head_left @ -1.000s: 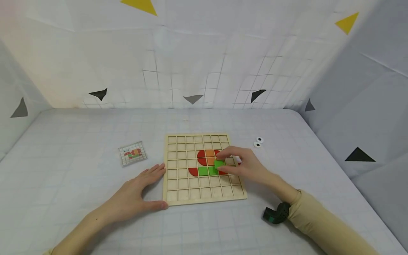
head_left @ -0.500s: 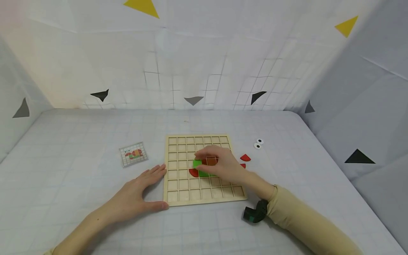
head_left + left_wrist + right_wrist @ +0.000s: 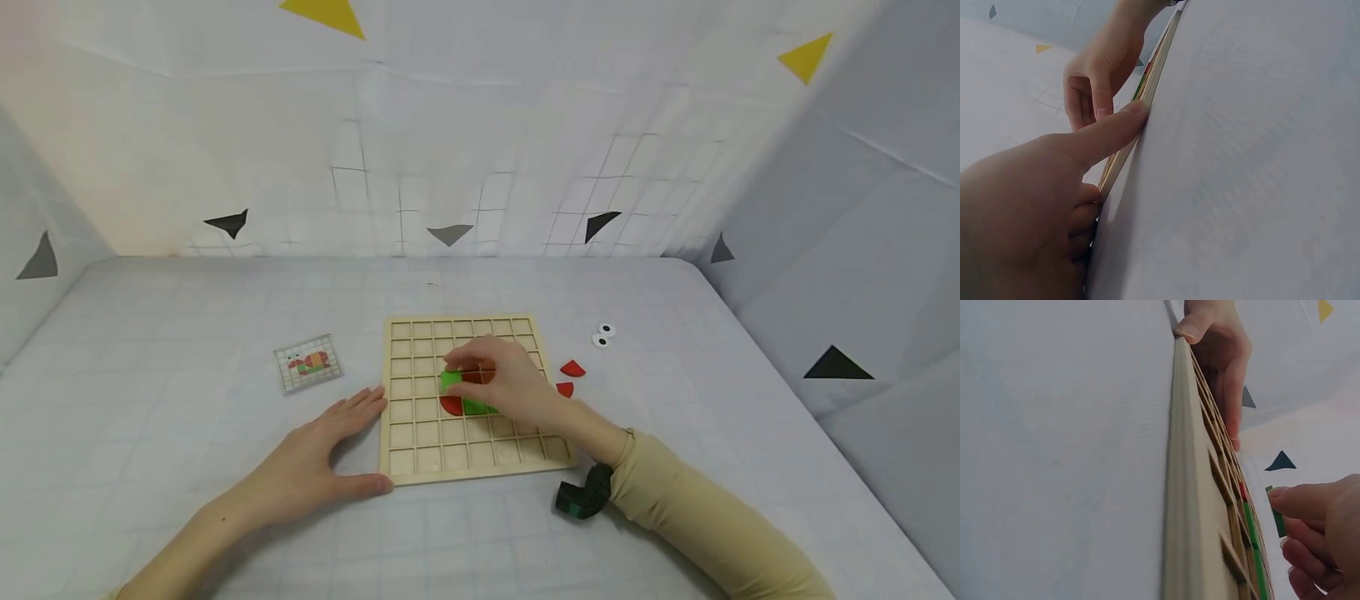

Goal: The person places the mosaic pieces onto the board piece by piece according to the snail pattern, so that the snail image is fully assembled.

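My right hand (image 3: pixel 513 379) pinches a green square tile (image 3: pixel 450 381) between thumb and fingers, over the left-middle part of the wooden grid board (image 3: pixel 480 477). In the right wrist view that green tile (image 3: pixel 1277 515) stands tilted, apart from the board. A red quarter-circle tile (image 3: pixel 452 406) and a green tile (image 3: pixel 474 407) lie in cells just below it. The hand covers part of the red and orange tiles behind. My left hand (image 3: pixel 318 454) rests on the table, its fingertips and thumb touching the board's left edge.
A small picture card (image 3: pixel 308 363) with a coloured grid figure lies left of the board. To the right are two red quarter-circle tiles, one being the upper red tile (image 3: pixel 573 368), and two round eye pieces (image 3: pixel 601 341). A white wall (image 3: pixel 465 125) stands behind.
My right hand has carried the green tile left across the board, slowing in the last half second. The red tiles right of the board are now uncovered. My left hand stays put.
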